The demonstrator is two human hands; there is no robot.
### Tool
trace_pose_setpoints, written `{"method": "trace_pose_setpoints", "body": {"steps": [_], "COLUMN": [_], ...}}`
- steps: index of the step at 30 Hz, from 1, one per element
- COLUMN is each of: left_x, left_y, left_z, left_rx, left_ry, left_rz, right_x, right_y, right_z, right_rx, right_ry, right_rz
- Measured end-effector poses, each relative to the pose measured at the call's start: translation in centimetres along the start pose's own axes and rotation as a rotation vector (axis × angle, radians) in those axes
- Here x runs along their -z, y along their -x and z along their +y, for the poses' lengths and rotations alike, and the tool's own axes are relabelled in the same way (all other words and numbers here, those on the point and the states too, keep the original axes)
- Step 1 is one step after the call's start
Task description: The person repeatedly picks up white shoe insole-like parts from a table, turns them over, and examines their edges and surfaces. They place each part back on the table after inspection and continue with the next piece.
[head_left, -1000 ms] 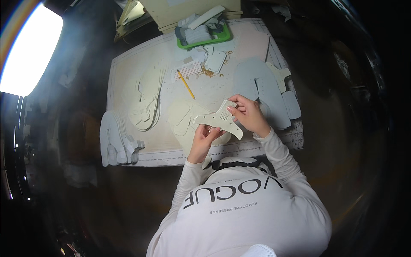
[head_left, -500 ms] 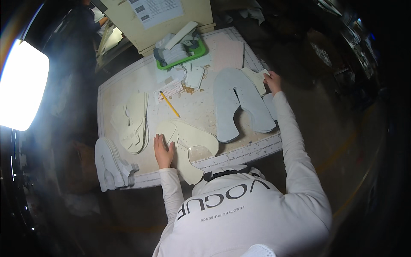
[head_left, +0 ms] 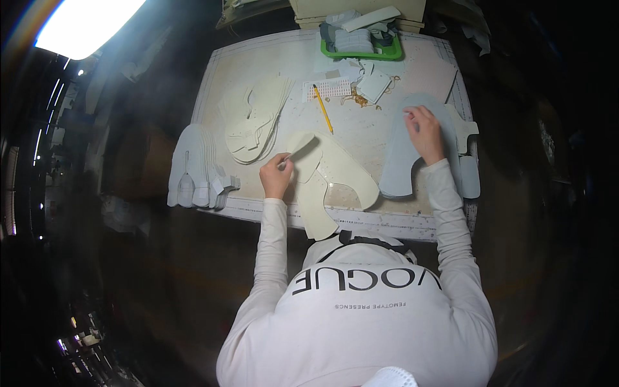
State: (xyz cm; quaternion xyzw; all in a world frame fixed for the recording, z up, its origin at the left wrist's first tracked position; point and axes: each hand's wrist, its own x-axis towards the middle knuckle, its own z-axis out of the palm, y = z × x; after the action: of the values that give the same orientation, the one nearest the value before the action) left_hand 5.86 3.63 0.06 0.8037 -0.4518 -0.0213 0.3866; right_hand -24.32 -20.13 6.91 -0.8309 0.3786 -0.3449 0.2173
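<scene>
My left hand (head_left: 276,177) is closed in a pinch on the raised edge of a cream shoe-upper piece (head_left: 300,148), whose lifted flap is in shade. That edge rises from other cream curved pieces (head_left: 348,171) lying on the table, one with a leg reaching past the near edge. My right hand (head_left: 425,134) is over a stack of pale blue-grey arch-shaped pieces (head_left: 397,171). Its fingers are curled together at the tips, with a small pale bit there that I cannot make out. To the right of this stack lies another cream piece (head_left: 465,132).
The worktable (head_left: 213,77) holds a cream stack (head_left: 255,122) and a grey-white stack (head_left: 193,161) at left. A yellow pencil (head_left: 324,109), a printed card (head_left: 322,90) and white scraps (head_left: 374,85) lie centrally. Behind them stands a green basket (head_left: 387,53); pink sheets (head_left: 431,77) lie at right.
My right hand has let go of the cream piece at the right and moved left over the blue-grey stack. My left hand has gone from lying flat to pinching a lifted cream edge. The view has shifted.
</scene>
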Motion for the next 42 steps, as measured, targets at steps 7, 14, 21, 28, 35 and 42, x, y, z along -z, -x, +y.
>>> {"method": "trace_pose_setpoints", "body": {"steps": [7, 14, 21, 28, 35, 42], "left_x": [4.1, 4.3, 1.9, -1.0, -3.3, -4.1], "left_y": [0.5, 4.3, 5.2, 3.5, 3.0, 4.4], "left_z": [0.3, -2.2, 2.3, 9.7, 14.0, 14.7], "left_rx": [0.449, 0.913, 0.794, 0.755, 0.623, 0.565], "left_ry": [1.141, 1.474, 1.351, 1.404, 1.115, 1.072], "left_rz": [0.234, 0.129, 0.073, -0.251, -0.407, -0.79], "right_x": [-13.8, -17.7, -14.3, -10.1, -6.8, 1.5], "right_y": [3.2, 3.0, 3.1, 5.9, 6.9, 8.2], "right_z": [-8.9, -9.5, -9.6, -8.6, -7.6, -0.1], "right_rx": [0.561, 0.368, -0.156, -0.163, -0.132, -0.414], "right_ry": [-0.147, -0.085, -0.798, -0.549, -0.367, -0.88], "right_rz": [-0.608, -0.735, -0.613, -0.444, -0.177, 0.013]}}
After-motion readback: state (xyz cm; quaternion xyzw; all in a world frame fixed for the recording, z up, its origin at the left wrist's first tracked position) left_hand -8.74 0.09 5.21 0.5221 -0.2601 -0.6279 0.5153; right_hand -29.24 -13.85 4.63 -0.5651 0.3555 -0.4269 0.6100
